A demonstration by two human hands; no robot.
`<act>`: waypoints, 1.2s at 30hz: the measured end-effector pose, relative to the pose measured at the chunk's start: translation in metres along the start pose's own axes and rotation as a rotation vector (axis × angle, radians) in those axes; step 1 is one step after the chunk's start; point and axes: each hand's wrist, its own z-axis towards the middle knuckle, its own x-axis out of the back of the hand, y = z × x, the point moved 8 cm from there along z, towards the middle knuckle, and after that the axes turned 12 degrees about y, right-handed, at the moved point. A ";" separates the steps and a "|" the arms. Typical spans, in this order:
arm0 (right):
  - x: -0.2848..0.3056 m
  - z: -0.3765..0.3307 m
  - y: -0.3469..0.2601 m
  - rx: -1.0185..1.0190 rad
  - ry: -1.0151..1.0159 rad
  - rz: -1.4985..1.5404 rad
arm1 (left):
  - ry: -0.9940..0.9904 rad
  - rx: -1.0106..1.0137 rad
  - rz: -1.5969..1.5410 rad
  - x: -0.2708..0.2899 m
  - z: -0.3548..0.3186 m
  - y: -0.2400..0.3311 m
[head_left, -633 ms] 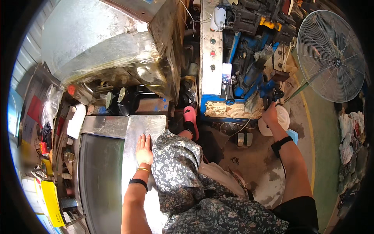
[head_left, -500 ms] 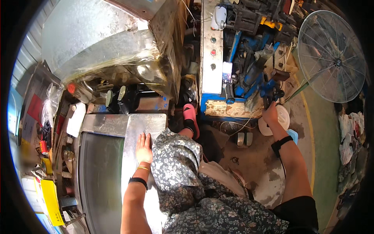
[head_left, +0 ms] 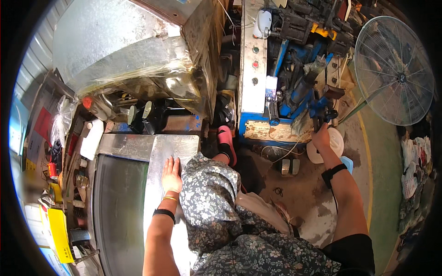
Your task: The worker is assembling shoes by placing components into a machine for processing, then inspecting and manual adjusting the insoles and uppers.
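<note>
**Head view: one palm on sheet metal, the other at the machine**

Head camera looks down on a person in a flowered garment, seated between a metal worktop (head_left: pixel 119 211) and a blue machine (head_left: pixel 294 92). The left hand (head_left: pixel 171 175) lies flat and released, fingers spread, on a shiny metal sheet (head_left: pixel 172 147) that rests on the worktop's near edge. A black band and thin bangles circle that wrist. The right hand (head_left: pixel 321 137) reaches far out and is clenched around a dark handle (head_left: pixel 322 117) on the machine's front, just above a white round lid (head_left: pixel 334 145) on the floor. A foot in a pink sandal (head_left: pixel 225 140) rests near the machine's base. A large standing fan (head_left: pixel 393 69) is at the right, well apart from both hands.
</note>
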 end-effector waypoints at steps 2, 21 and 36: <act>0.000 0.004 0.001 0.063 0.047 -0.016 | 0.005 0.003 -0.003 -0.001 0.000 -0.001; -0.001 -0.002 -0.003 -0.048 -0.041 -0.023 | 0.019 0.013 -0.020 0.007 -0.002 -0.001; 0.000 -0.005 -0.003 -0.104 -0.048 0.045 | -0.169 0.186 0.242 -0.027 0.146 -0.071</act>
